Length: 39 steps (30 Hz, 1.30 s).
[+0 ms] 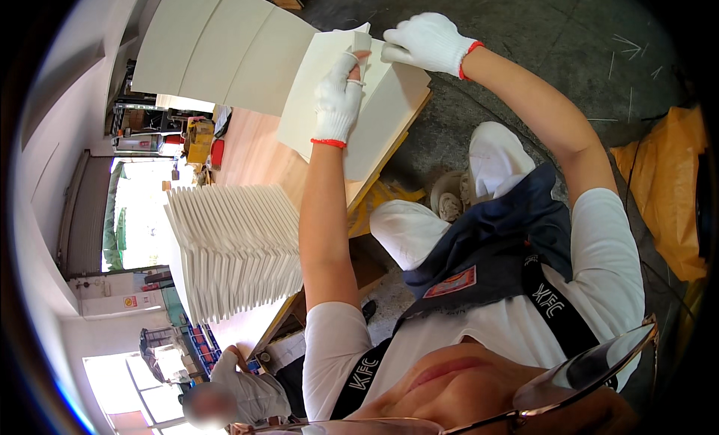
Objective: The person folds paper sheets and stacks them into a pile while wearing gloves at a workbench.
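My left hand point(338, 98), in a white knitted glove with a red cuff and some bare fingertips, lies over a cream paper sheet point(299, 109) on a table. Its fingers close on the sheet's folded far edge. Just right of it, my right hand point(431, 46), in a matching glove, has its fingers curled together at the edge of the cream stack point(401, 98). Whatever lies between those fingers is hidden. The stack reaches the table's right edge.
Overlapping cream sheets point(225, 53) spread at the far left. A tall pile of folded white pieces point(236, 248) stands nearer, on the wooden table point(251, 147). Another person point(251, 394) is at the lower left. A yellow-orange sack point(666, 195) rests on the right.
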### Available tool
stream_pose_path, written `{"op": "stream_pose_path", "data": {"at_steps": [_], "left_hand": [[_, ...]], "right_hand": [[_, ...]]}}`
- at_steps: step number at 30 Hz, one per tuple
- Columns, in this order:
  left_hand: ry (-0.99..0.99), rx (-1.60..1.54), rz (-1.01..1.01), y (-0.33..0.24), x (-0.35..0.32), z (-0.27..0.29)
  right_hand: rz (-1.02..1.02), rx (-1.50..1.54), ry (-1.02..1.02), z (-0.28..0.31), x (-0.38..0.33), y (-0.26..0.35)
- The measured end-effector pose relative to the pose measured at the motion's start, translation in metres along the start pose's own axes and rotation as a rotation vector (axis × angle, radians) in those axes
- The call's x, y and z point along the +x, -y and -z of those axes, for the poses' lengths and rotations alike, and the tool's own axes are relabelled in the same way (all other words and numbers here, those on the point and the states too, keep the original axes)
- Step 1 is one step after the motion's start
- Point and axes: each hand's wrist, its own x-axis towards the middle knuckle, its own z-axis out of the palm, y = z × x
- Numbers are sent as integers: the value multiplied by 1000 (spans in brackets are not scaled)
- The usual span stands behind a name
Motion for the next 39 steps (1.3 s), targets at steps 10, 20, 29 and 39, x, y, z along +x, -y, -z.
{"op": "stream_pose_path", "data": {"at_steps": [10,20,29,39], "left_hand": [[-12,5,-117,17,4,-5],[76,-101,155,26,5,-11],[63,-83,162,15,4,-6],[-68,14,-31,1,0,-3]], "right_hand": [[-229,508,-81,-17,24,17],[-378,701,-103,-21,15,22],[-378,700,-142,-26,14,21],[-393,715,-144,-17,9,28]]}}
